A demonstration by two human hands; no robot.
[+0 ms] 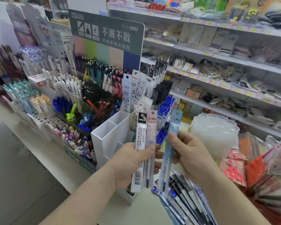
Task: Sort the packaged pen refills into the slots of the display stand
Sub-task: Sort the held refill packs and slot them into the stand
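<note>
Above the counter's front edge, left hand (133,161) grips two refill packs (144,143); right hand (190,153) pinches a blue pack (170,143), probably next for a white stand (110,135) slot.

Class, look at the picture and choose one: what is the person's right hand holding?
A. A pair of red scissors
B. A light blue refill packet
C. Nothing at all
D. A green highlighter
B: the right hand pinches a light blue refill packet upright beside the white display stand, while the left hand grips a white packet and a pink packet.
</note>
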